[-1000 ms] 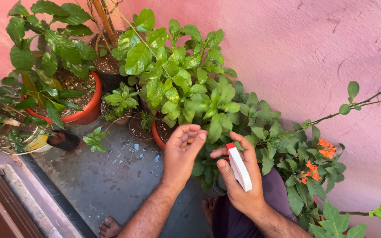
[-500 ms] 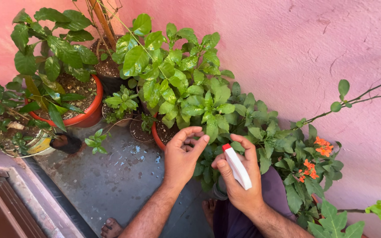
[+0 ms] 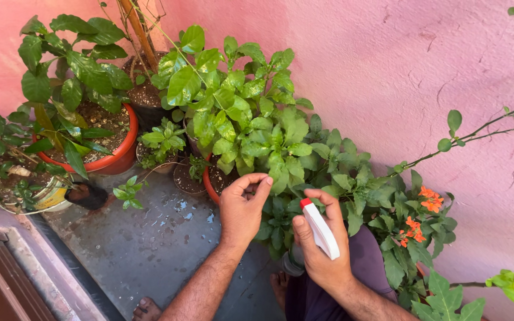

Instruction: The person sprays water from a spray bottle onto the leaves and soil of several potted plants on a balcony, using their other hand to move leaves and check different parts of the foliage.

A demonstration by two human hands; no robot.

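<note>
Leafy plants (image 3: 251, 119) along the pink wall (image 3: 388, 71) hide most pots. The right hand (image 3: 322, 249) has its fingers wrapped around a white spray bottle (image 3: 319, 229); its body is hidden, its red-tipped head slanting up-left. The left hand (image 3: 242, 211), fingers loosely curled and empty, touches the leaves.

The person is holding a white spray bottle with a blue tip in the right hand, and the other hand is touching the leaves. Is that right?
Almost. The head view shows the tip of the white spray bottle is red, not blue. The rest holds: the right hand grips the bottle, and the left hand reaches into the leaves of the potted plant beside it.
</note>
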